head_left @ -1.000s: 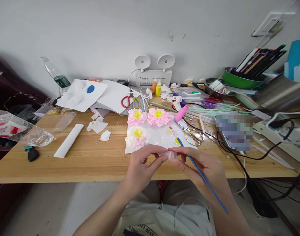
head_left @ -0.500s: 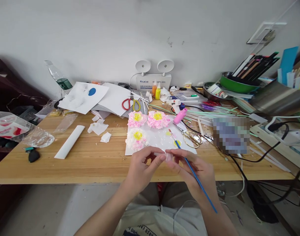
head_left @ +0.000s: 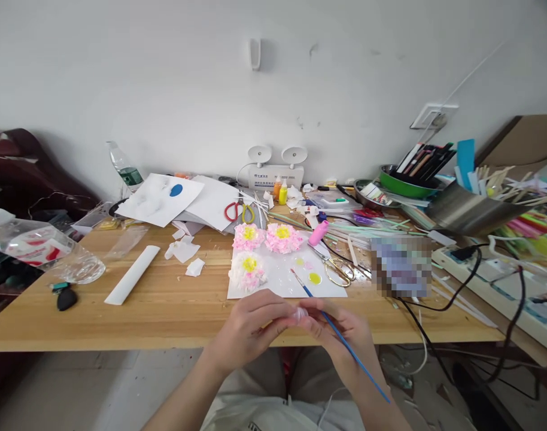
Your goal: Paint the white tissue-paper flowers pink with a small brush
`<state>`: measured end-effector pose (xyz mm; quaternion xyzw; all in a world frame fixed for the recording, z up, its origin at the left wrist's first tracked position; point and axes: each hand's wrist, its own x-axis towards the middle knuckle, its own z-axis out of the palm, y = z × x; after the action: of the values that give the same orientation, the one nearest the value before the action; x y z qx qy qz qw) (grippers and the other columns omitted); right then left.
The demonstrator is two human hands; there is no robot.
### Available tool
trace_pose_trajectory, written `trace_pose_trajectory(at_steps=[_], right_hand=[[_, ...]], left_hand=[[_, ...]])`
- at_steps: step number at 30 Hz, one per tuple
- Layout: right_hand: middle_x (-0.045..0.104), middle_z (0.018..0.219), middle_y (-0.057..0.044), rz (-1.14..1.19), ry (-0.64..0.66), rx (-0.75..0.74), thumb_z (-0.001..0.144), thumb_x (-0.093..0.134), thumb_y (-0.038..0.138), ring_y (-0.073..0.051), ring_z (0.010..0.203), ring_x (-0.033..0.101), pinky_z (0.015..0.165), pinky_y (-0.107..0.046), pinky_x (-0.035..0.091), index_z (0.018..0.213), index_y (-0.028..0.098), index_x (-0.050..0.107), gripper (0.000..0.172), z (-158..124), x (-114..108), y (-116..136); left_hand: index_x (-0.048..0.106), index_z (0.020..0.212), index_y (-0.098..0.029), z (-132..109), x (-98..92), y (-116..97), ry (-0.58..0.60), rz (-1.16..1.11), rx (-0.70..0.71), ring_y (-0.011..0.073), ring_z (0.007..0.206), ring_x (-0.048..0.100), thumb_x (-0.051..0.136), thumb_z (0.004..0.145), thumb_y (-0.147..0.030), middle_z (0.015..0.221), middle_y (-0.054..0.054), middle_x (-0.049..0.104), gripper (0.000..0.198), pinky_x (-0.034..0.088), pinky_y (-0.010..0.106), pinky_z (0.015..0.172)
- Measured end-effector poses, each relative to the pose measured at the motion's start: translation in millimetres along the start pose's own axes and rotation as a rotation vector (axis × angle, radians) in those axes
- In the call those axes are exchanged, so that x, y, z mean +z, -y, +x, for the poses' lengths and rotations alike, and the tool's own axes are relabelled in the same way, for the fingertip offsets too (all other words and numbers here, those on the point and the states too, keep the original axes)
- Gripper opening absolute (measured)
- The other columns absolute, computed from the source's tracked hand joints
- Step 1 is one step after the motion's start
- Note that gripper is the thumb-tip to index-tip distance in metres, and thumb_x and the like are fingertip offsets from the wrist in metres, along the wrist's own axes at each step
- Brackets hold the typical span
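Observation:
Between the fingertips of both hands is a small translucent whitish-pink piece (head_left: 299, 313); its kind is not clear. My left hand (head_left: 260, 323) pinches it from the left. My right hand (head_left: 340, 335) grips its other side and also keeps a blue paintbrush (head_left: 345, 342) across the fingers, bristles pointing up and left. Just beyond the hands lies a white sheet (head_left: 277, 287) bearing pink-and-white paper flowers with yellow centres, such as the near flower (head_left: 247, 271). Wet yellow paint (head_left: 315, 278) sits on that sheet, near a pink bottle (head_left: 318, 233) and gold-handled scissors (head_left: 340, 272).
To the left are a rolled white paper (head_left: 132, 275), paper scraps (head_left: 182, 248) and a large plastic bottle (head_left: 53, 248). A red-and-yellow-handled tool (head_left: 240, 212) and paint bottles (head_left: 283, 193) stand farther back. A power strip (head_left: 489, 293) with black cables occupies the right.
The head view has tilted up and shifted, so the table appears lower. Both hands still hold the small piece, drawn closer together around it; the brush stays in the right hand.

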<state>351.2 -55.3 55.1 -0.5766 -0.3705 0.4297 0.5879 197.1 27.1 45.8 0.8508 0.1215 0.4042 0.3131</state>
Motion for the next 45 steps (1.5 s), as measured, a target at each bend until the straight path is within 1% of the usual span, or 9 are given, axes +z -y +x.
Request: trace_pose_trajectory(at_steps=[4, 9, 14, 19, 23, 28, 36, 40, 45], right_hand=[[0.073, 0.089, -0.008, 0.018, -0.042, -0.053, 0.064, 0.076, 0.040, -0.022, 0.079, 0.068, 0.075, -0.033, 0.056, 0.090, 0.019, 0.071, 0.033, 2, -1, -5], [0.068, 0.111, -0.009, 0.014, -0.147, -0.180, 0.079, 0.063, 0.039, -0.022, 0.100, 0.064, 0.084, -0.035, 0.053, 0.112, 0.022, 0.063, 0.038, 16, -25, -19], [0.070, 0.106, -0.007, 0.007, -0.363, -0.186, 0.083, 0.057, 0.042, -0.020, 0.096, 0.064, 0.077, -0.031, 0.050, 0.110, 0.022, 0.062, 0.034, 32, -58, -36], [0.072, 0.096, -0.006, 0.005, -0.536, -0.157, 0.083, 0.057, 0.043, -0.020, 0.087, 0.064, 0.076, -0.032, 0.048, 0.104, 0.020, 0.064, 0.033, 48, -74, -57], [0.071, 0.092, -0.007, -0.078, -0.582, -0.180, 0.082, 0.056, 0.044, -0.020, 0.081, 0.062, 0.075, -0.034, 0.048, 0.101, 0.018, 0.065, 0.034, 57, -79, -84], [0.069, 0.087, -0.008, -0.060, -0.692, -0.220, 0.083, 0.051, 0.050, -0.019, 0.077, 0.060, 0.072, -0.033, 0.046, 0.097, 0.015, 0.064, 0.040, 62, -81, -120], [0.068, 0.092, -0.008, -0.113, -0.631, -0.192, 0.085, 0.049, 0.047, -0.019, 0.080, 0.059, 0.076, -0.035, 0.046, 0.100, 0.017, 0.064, 0.037, 62, -83, -128], [0.069, 0.090, -0.009, -0.120, -0.586, -0.234, 0.086, 0.047, 0.044, -0.019, 0.077, 0.059, 0.072, -0.034, 0.047, 0.100, 0.017, 0.065, 0.036, 61, -85, -126], [0.070, 0.089, -0.008, -0.081, -0.515, -0.284, 0.089, 0.043, 0.041, -0.019, 0.076, 0.061, 0.069, -0.033, 0.046, 0.101, 0.017, 0.065, 0.035, 60, -87, -124]], left_hand=[[0.060, 0.098, -0.017, 6, 1.1, -2, 0.023, 0.029, -0.020, 0.0142, 0.078, 0.060, 0.056, 0.082, -0.011, 0.086, 0.007, 0.065, 0.018, 0.048, 0.024, 0.069], [0.060, 0.086, -0.017, 38, -12.8, 15, 0.025, 0.103, -0.239, 0.0114, 0.070, 0.057, 0.053, 0.086, -0.026, 0.078, 0.003, 0.063, 0.010, 0.044, 0.022, 0.064], [0.057, 0.079, -0.017, 104, -35.7, 86, 0.116, 0.344, -0.368, 0.0133, 0.075, 0.056, 0.054, 0.083, -0.031, 0.081, 0.002, 0.064, 0.015, 0.043, 0.024, 0.071], [0.058, 0.077, -0.013, 163, -32.8, 181, 0.198, 0.499, -0.460, 0.0156, 0.078, 0.057, 0.059, 0.079, -0.024, 0.081, 0.005, 0.063, 0.011, 0.043, 0.029, 0.076], [0.059, 0.084, -0.011, 182, -21.0, 231, 0.287, 0.597, -0.533, 0.0155, 0.080, 0.057, 0.060, 0.081, -0.026, 0.084, 0.004, 0.061, 0.015, 0.045, 0.035, 0.079], [0.060, 0.093, -0.013, 189, -9.4, 262, 0.314, 0.695, -0.579, 0.0171, 0.091, 0.057, 0.056, 0.086, -0.030, 0.094, 0.005, 0.061, 0.019, 0.044, 0.039, 0.088], [0.061, 0.086, -0.013, 195, -2.3, 277, 0.352, 0.758, -0.615, 0.0199, 0.099, 0.055, 0.056, 0.085, -0.030, 0.092, 0.005, 0.061, 0.018, 0.036, 0.047, 0.096], [0.060, 0.097, -0.014, 190, 16.4, 249, 0.283, 0.715, -0.533, 0.0217, 0.105, 0.051, 0.049, 0.087, -0.024, 0.101, 0.007, 0.061, 0.018, 0.033, 0.048, 0.097], [0.062, 0.104, -0.025, 178, 60.4, 201, 0.403, 0.517, -0.337, 0.0207, 0.110, 0.049, 0.062, 0.076, -0.036, 0.115, 0.002, 0.059, 0.030, 0.033, 0.037, 0.097]])
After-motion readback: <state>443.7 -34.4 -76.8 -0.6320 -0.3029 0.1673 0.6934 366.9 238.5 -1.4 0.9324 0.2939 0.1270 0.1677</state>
